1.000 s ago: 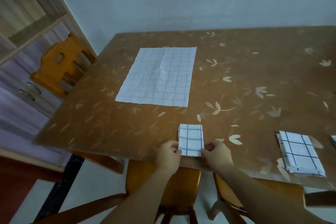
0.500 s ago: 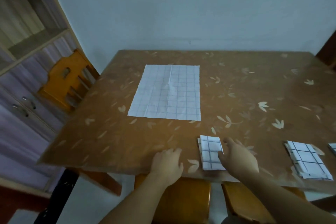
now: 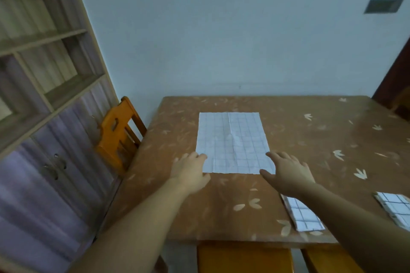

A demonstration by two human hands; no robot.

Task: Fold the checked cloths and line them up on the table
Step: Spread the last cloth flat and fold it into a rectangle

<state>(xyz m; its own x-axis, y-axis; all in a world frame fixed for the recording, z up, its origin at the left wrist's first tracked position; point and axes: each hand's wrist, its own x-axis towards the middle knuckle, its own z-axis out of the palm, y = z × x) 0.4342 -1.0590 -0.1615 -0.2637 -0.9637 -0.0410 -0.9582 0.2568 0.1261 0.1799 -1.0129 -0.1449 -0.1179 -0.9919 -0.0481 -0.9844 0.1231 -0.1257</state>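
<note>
A large unfolded white checked cloth [image 3: 233,142] lies flat in the middle of the brown leaf-patterned table [image 3: 321,150]. My left hand [image 3: 190,172] reaches to its near left corner with fingers spread, holding nothing. My right hand [image 3: 288,172] is at the near right corner, fingers spread over the cloth's edge. A small folded checked cloth [image 3: 302,215] lies near the table's front edge, partly under my right forearm. Another folded cloth [image 3: 395,208] sits further right, cut off by the frame.
An orange wooden chair [image 3: 117,133] stands at the table's left side, beside a shelf unit with cabinet doors [image 3: 44,117]. Two orange seats [image 3: 244,259] are tucked under the near edge. A pale wall runs behind the table.
Both hands let go of the small folded cloth at the front edge and moved forward to the near corners of the large flat cloth. The view tilted upward.
</note>
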